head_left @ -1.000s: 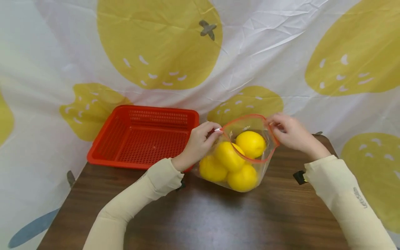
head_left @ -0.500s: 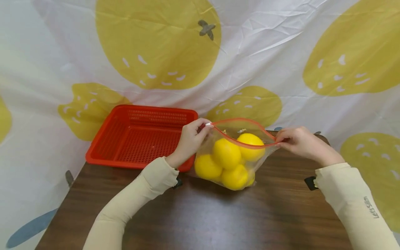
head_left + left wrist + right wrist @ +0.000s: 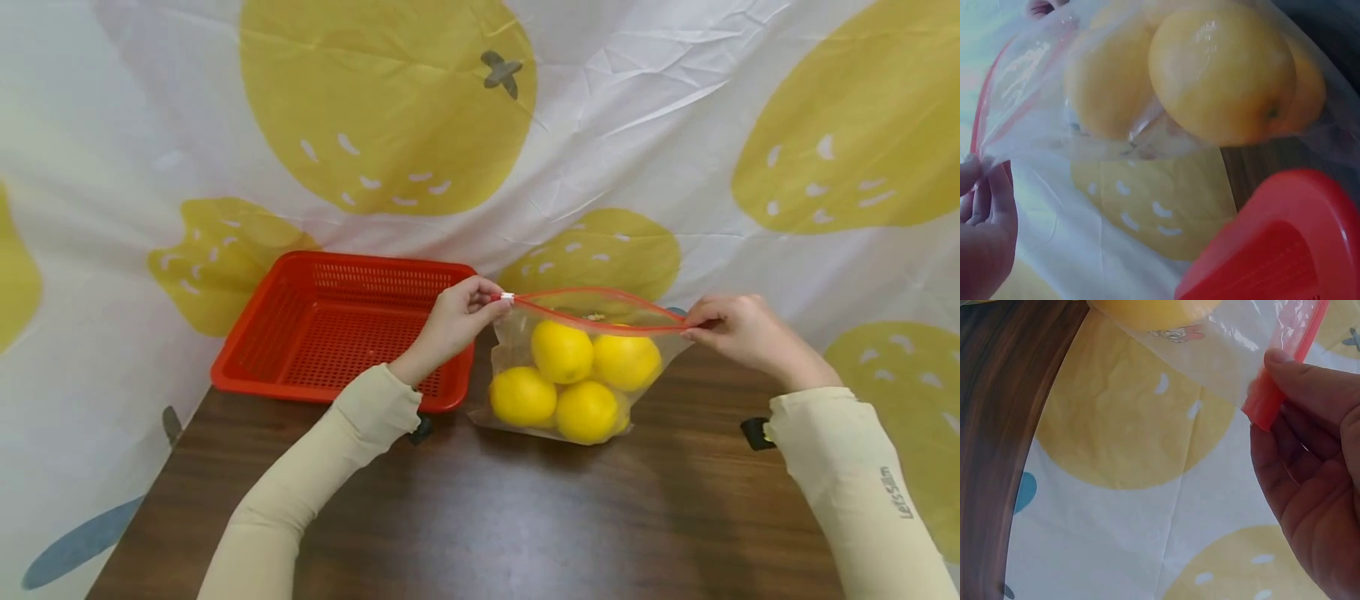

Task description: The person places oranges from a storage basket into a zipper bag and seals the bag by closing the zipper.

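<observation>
A clear zip bag point(image 3: 517, 333) with a red zip edge holds several yellow lemon-like fruits point(image 3: 561, 352). Its base meets the table while its mouth is stretched sideways between both hands, the two red strips bowed slightly apart. My left hand point(image 3: 459, 321) pinches the left end of the zip, beside a white slider point(image 3: 507, 297). At the right end, my right hand point(image 3: 738, 333) grips the corner between thumb and fingers. The right wrist view shows the red corner point(image 3: 1265, 400) under the thumb. In the left wrist view, fruit point(image 3: 1222, 72) shows through the plastic.
A red perforated basket point(image 3: 345, 395) stands left of the bag, partly behind my left hand and wrist. The brown wooden table point(image 3: 495, 533) runs under everything. A white cloth with yellow fruit prints point(image 3: 615, 150) hangs behind the table.
The bag's mouth has gone from a wide round opening to a narrow, stretched slit. My right hand has moved right and slightly down; my left hand has shifted a little left.
</observation>
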Action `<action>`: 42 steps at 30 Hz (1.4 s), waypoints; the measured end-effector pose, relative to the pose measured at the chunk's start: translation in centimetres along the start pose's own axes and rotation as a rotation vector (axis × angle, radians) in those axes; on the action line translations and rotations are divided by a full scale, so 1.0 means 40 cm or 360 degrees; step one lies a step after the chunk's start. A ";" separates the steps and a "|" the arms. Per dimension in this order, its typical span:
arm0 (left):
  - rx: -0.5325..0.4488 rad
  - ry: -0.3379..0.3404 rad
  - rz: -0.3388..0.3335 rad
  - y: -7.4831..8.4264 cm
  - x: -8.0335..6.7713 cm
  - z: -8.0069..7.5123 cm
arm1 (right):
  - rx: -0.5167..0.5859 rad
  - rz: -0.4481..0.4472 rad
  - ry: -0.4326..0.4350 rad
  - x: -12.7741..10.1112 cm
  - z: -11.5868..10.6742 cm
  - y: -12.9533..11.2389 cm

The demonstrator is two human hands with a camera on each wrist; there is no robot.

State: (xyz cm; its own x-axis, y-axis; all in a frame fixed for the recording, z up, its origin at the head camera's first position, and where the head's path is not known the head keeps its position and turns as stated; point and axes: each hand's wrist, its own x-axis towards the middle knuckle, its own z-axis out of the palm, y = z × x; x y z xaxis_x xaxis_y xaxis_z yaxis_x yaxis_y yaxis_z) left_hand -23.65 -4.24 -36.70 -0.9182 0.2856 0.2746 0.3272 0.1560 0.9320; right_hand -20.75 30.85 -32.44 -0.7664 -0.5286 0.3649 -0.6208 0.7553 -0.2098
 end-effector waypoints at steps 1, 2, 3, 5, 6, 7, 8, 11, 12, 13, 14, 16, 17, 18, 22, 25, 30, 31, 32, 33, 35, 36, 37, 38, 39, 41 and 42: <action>-0.0060 -0.0010 -0.0009 0.000 0.000 0.000 | 0.0002 0.0001 -0.0003 0.000 0.000 -0.001; -0.0107 -0.0016 -0.0016 0.000 0.000 0.000 | -0.0001 0.0003 -0.0006 0.001 0.000 -0.002; -0.0138 -0.0017 -0.0019 0.000 -0.001 0.000 | -0.0012 0.0006 -0.0013 0.002 -0.001 -0.004; -0.0200 -0.0013 -0.0015 0.000 -0.004 0.002 | -0.0027 0.0005 -0.0032 0.007 -0.004 -0.009; -0.0229 -0.0010 -0.0012 -0.001 -0.005 0.003 | -0.0037 0.0004 -0.0049 0.011 -0.008 -0.013; -0.0244 -0.0003 -0.0007 -0.002 -0.006 0.005 | -0.0037 0.0005 -0.0076 0.017 -0.013 -0.020; -0.0241 0.0012 0.0000 -0.002 -0.006 0.007 | -0.0027 0.0002 -0.0109 0.025 -0.018 -0.030; -0.0233 0.0046 0.0022 0.001 -0.009 0.013 | 0.0019 0.0041 -0.0173 0.066 -0.033 -0.081; -0.0227 0.0056 0.0032 0.002 -0.009 0.015 | 0.0059 0.0036 -0.0173 0.086 -0.034 -0.104; -0.0219 0.0066 0.0043 0.004 -0.009 0.017 | 0.0094 0.0019 -0.0159 0.106 -0.033 -0.130; -0.0211 0.0077 0.0055 0.005 -0.009 0.019 | 0.0121 -0.0013 -0.0129 0.128 -0.026 -0.154; -0.0192 0.0091 0.0076 0.006 -0.009 0.020 | 0.0147 -0.0109 -0.0063 0.172 -0.004 -0.204; -0.0181 0.0095 0.0086 0.007 -0.009 0.021 | 0.0146 -0.0173 -0.0029 0.194 0.011 -0.227; -0.0173 0.0097 0.0094 0.007 -0.009 0.020 | 0.0148 -0.0236 -0.0008 0.214 0.026 -0.248; -0.0145 0.0107 0.0112 0.007 -0.011 0.019 | 0.0109 -0.0297 -0.0017 0.273 0.089 -0.313; -0.0115 0.0121 0.0123 0.006 -0.014 0.019 | 0.0088 -0.0241 -0.0043 0.292 0.127 -0.336; -0.0092 0.0145 0.0125 0.004 -0.013 0.019 | 0.0062 -0.0093 -0.0019 0.299 0.157 -0.344; -0.0093 0.0146 0.0128 0.005 -0.012 0.020 | 0.0054 -0.0079 -0.0012 0.298 0.158 -0.344; -0.0089 0.0151 0.0133 0.006 -0.011 0.021 | 0.0049 -0.0075 -0.0004 0.297 0.159 -0.343; -0.0084 0.0156 0.0137 0.008 -0.011 0.022 | 0.0035 -0.0084 0.0004 0.295 0.160 -0.342; -0.0068 0.0168 0.0148 0.012 -0.010 0.025 | 0.0002 -0.0112 0.0027 0.291 0.160 -0.339; -0.0059 0.0171 0.0157 0.014 -0.009 0.026 | -0.0010 -0.0128 0.0042 0.289 0.159 -0.337; -0.0045 0.0171 0.0169 0.016 -0.009 0.027 | -0.0020 -0.0141 0.0059 0.286 0.158 -0.335; -0.0030 0.0168 0.0180 0.016 -0.009 0.028 | -0.0026 -0.0150 0.0072 0.282 0.156 -0.332; -0.0015 0.0165 0.0195 0.017 -0.008 0.028 | -0.0034 -0.0161 0.0085 0.278 0.154 -0.329; 0.0014 0.0166 0.0227 0.018 -0.008 0.026 | -0.0048 -0.0178 0.0110 0.267 0.153 -0.316; 0.0036 0.0172 0.0239 0.016 -0.008 0.024 | -0.0060 -0.0186 0.0125 0.260 0.152 -0.308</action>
State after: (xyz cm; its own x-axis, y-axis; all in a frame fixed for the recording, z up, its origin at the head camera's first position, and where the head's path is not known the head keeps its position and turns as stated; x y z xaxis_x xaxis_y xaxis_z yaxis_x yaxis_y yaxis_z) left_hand -22.92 -3.31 -36.41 -0.8769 0.2040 0.4352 0.4662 0.1408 0.8734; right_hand -22.07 13.70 -31.58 -0.6733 -0.5829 0.4549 -0.6971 0.7054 -0.1281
